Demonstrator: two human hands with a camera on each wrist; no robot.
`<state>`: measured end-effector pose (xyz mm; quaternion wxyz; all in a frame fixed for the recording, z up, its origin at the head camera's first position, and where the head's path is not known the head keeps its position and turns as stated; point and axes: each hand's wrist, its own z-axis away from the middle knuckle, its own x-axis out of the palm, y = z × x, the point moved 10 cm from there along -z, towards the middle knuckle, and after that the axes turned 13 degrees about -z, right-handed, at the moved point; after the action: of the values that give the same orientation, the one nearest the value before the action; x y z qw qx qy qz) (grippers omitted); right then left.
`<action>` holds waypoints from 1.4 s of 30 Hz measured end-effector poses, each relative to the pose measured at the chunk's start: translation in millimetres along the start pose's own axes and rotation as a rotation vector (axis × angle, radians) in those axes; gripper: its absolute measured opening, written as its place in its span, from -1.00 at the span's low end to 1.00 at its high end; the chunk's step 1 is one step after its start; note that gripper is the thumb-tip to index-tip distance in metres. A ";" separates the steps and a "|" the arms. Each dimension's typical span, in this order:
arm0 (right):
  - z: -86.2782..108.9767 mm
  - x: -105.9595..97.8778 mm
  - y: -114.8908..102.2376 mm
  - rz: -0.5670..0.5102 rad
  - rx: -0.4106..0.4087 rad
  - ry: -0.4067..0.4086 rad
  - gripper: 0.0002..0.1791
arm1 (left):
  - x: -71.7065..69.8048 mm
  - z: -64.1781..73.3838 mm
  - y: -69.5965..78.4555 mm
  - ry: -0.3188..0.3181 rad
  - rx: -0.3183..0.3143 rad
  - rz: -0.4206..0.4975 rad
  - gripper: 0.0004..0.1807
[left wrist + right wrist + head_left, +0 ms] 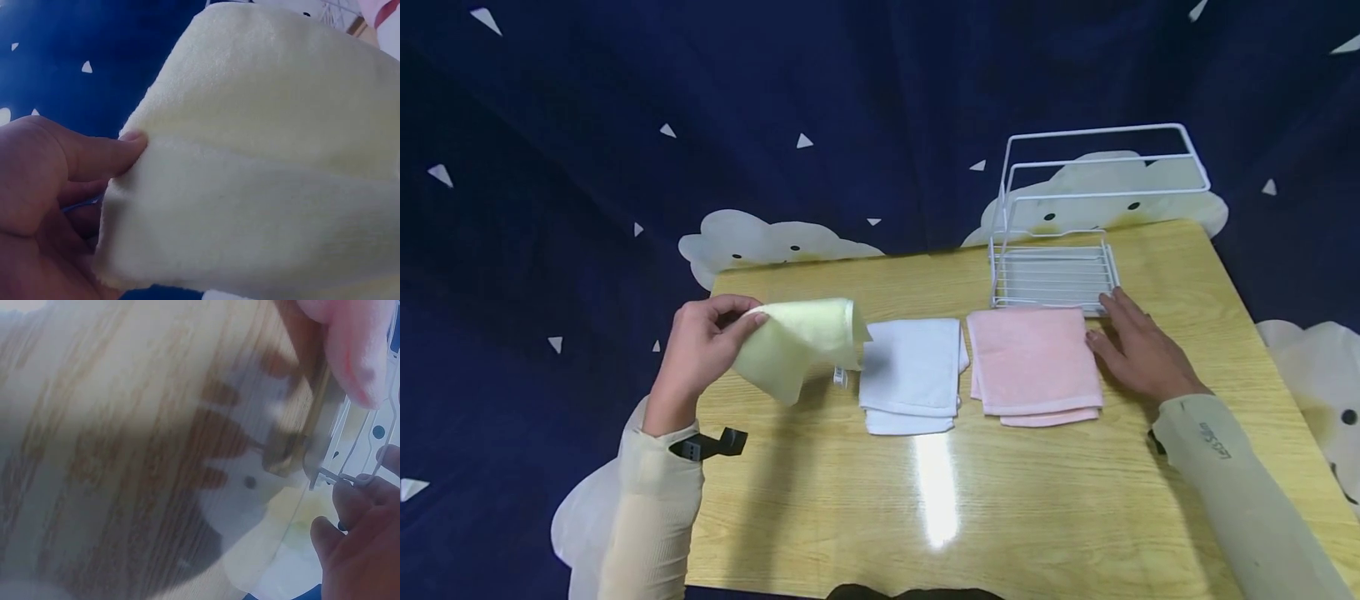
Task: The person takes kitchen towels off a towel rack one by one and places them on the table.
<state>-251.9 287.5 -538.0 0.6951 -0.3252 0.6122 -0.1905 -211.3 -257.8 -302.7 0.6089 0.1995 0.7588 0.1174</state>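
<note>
My left hand (707, 342) pinches a pale yellow towel (797, 337) near its edge, thumb on top, holding it up over the left of the table. In the left wrist view the thumb presses the yellow cloth (250, 137), which hangs with a crease across it. A small white label dangles from the towel. My right hand (1150, 354) reaches with fairly straight fingers to the near right corner of a white wire rack (997, 279), touching it. Beside its thumb lies a folded pink towel (1037, 358). The right wrist view shows fingertips (350, 497) at the rack's wire.
A folded white towel (910, 367) lies between the yellow and pink ones. The rack stands at the back right of the wooden table (1000, 500), its tall wire frame rising above the base. A dark blue curtain (887, 100) with white triangles and clouds hangs behind the table.
</note>
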 end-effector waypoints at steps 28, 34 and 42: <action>2.3 -2.6 3.8 -0.019 0.009 0.002 -0.16 | 30.5 47.4 -22.8 -0.273 0.094 0.023 -0.95; 2.1 -1.4 5.3 -0.017 -0.007 0.013 -0.17 | 55.1 50.4 -28.9 -0.411 0.113 0.064 -0.94; 0.3 2.3 2.4 -0.018 -0.019 0.013 -0.17 | 79.1 44.5 -36.3 -0.469 0.135 0.066 -0.97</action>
<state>-251.5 287.7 -541.3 0.6860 -0.3362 0.6157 -0.1930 -188.0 -257.8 -397.6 0.7496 0.2862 0.5957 0.0368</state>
